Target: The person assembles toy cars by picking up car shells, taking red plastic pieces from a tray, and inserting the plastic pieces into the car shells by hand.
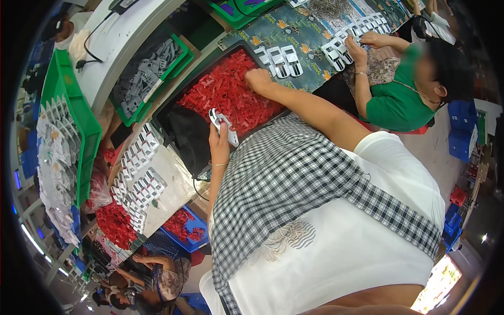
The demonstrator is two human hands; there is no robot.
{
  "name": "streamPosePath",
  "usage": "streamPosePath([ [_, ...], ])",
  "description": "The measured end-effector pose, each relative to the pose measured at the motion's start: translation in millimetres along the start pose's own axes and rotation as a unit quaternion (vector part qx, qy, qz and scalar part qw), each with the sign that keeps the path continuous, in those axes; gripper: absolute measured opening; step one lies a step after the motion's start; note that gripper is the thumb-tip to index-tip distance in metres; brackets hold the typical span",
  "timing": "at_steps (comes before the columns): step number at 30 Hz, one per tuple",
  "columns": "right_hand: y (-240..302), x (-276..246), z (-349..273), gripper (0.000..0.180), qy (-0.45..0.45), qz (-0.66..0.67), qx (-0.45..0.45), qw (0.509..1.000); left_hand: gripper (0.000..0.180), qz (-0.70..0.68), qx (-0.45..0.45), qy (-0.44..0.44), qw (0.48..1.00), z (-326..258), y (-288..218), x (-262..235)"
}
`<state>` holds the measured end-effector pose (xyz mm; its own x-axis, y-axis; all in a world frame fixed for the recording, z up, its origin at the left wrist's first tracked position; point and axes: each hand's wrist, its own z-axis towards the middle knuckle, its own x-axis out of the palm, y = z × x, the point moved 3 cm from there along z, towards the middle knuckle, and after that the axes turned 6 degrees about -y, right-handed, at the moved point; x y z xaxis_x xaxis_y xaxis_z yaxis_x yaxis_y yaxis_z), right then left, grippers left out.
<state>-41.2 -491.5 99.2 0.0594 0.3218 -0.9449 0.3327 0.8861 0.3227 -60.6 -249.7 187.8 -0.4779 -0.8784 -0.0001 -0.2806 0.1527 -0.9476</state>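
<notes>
What left hand (219, 144) holds: one casing (228, 125)

To the left, a green bin (181, 59) holds a jumble of grey parts (152, 71), and a long green tray (90, 142) farther left is lined with white parts (59, 168). A black cable (93, 51) trails over a curved white counter (113, 55) beside them. At the top, another green bin (239, 21) holds purple pieces (228, 8). A teal cloth with leaf and animal prints (231, 40) covers part of the tabletop, with a heap of thin metal bits (331, 7) near its far edge. A co-worker in a green top (391, 107) sits to the right. Blue bins (462, 128) stand behind that person. Strip lights (32, 244) glow at lower left.
</notes>
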Motion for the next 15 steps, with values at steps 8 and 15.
streamPosePath([
  [8, 60.2, -87.7, -40.5, 0.012, -0.102, 0.294, -0.193, 0.931, 0.05, -0.29, -0.105, 0.011, 0.951, -1.8, -6.9, -4.0],
  [15, 116.2, -122.5, -75.0, 0.011, -0.097, 0.256, -0.385, 0.881, 0.043, -0.323, -0.153, 0.036, 0.933, -2.0, -18.4, 5.8],
])
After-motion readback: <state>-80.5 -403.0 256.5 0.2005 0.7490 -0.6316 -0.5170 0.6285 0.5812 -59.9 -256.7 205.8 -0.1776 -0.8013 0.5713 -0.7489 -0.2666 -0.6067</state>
